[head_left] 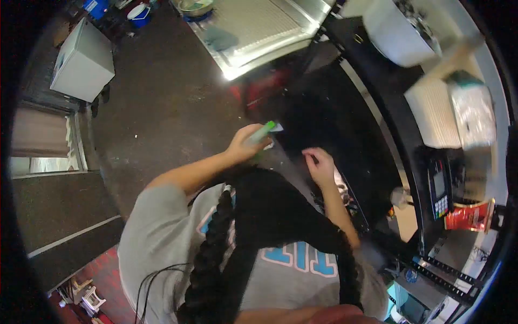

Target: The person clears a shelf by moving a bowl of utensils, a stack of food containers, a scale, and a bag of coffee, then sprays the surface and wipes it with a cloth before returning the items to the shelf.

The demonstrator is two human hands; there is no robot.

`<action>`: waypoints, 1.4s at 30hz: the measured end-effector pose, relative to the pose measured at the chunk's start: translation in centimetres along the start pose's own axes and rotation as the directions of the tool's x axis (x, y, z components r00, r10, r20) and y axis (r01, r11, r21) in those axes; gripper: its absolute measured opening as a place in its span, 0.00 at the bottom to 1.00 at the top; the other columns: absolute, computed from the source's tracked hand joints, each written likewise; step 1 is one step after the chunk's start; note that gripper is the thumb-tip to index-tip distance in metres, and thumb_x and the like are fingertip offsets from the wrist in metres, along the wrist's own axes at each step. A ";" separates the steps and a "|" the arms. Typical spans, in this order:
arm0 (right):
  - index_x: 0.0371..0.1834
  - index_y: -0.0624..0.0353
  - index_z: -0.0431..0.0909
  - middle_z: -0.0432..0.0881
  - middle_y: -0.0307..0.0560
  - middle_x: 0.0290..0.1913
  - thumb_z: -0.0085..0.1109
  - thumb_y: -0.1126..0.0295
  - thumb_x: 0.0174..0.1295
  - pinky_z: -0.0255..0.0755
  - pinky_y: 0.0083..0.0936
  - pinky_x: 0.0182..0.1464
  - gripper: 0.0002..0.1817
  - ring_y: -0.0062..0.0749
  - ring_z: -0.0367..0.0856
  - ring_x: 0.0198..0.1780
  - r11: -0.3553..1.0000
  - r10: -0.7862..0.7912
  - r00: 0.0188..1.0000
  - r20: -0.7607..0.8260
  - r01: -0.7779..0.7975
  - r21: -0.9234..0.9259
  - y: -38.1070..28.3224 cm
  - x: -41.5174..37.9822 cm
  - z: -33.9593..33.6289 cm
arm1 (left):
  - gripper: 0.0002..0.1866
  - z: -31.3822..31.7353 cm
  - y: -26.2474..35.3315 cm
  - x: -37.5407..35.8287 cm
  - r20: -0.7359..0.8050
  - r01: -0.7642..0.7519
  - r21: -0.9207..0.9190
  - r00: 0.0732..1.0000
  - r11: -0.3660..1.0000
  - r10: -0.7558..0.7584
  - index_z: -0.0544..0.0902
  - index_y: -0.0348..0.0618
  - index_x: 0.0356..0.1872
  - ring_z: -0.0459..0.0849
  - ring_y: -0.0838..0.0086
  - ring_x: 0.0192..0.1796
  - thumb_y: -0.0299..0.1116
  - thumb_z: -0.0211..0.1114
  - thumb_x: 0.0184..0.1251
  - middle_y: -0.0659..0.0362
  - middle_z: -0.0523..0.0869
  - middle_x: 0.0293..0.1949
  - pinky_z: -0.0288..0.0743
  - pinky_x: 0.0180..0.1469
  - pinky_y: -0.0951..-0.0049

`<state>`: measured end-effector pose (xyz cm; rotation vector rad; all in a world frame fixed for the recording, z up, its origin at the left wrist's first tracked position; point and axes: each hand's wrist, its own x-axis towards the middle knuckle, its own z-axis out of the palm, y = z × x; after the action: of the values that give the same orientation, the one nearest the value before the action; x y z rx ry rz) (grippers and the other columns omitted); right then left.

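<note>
My left hand [246, 144] is closed around a pale, slightly see-through bottle [256, 137] with a bright green tip [270, 125]. Whitish bits show beside it, too blurred to name. To the right, my right hand [319, 163] hovers over the dark black surface [337, 116], fingers loosely bent with a gap at the thumb. I see nothing held in it. A shiny metallic strip with objects [343, 190] lies just below that wrist, partly covered by the forearm.
Ahead stands a metal counter [259, 32] with a bowl [195, 6]. Shelving on the right bears a white tub [399, 35], stacked containers [434, 110], a card terminal [440, 189] and a red packet [469, 216]. A white chest-like appliance [83, 62] stands on the floor [156, 108].
</note>
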<state>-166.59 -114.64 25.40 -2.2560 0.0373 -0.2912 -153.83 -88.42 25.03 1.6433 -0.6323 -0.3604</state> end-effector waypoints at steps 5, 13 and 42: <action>0.39 0.59 0.86 0.86 0.52 0.40 0.62 0.68 0.64 0.79 0.36 0.45 0.08 0.47 0.85 0.40 0.976 -0.216 0.964 0.153 0.213 0.033 -5.9 21.7 10.9 | 0.12 -12.4 -2.1 -3.4 -0.333 0.064 0.200 0.943 0.978 0.006 0.83 0.40 0.43 0.82 0.72 0.36 0.33 0.74 0.63 0.58 0.83 0.32 0.75 0.41 0.69; 0.58 0.56 0.84 0.86 0.61 0.47 0.66 0.50 0.59 0.78 0.39 0.54 0.28 0.48 0.86 0.48 0.928 0.060 0.991 -0.119 -0.099 -0.358 -1.6 50.6 30.6 | 0.08 -25.1 -4.1 -9.9 -0.677 0.399 0.039 0.685 0.916 -0.269 0.80 0.40 0.39 0.79 0.78 0.36 0.28 0.71 0.66 0.62 0.82 0.33 0.75 0.42 0.74; 0.70 0.55 0.69 0.73 0.53 0.67 0.55 0.81 0.63 0.73 0.41 0.65 0.29 0.43 0.75 0.65 0.335 0.648 0.727 -0.226 -0.007 0.942 5.2 9.7 -1.5 | 0.06 -15.2 -3.9 8.0 -0.270 0.275 -0.080 0.919 0.958 -0.286 0.81 0.43 0.40 0.77 0.83 0.36 0.27 0.70 0.67 0.66 0.81 0.34 0.72 0.39 0.79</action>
<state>-157.06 -120.33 24.25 -0.8973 0.5730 -0.5873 -138.00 -80.62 24.84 1.7092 -0.1741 -0.3370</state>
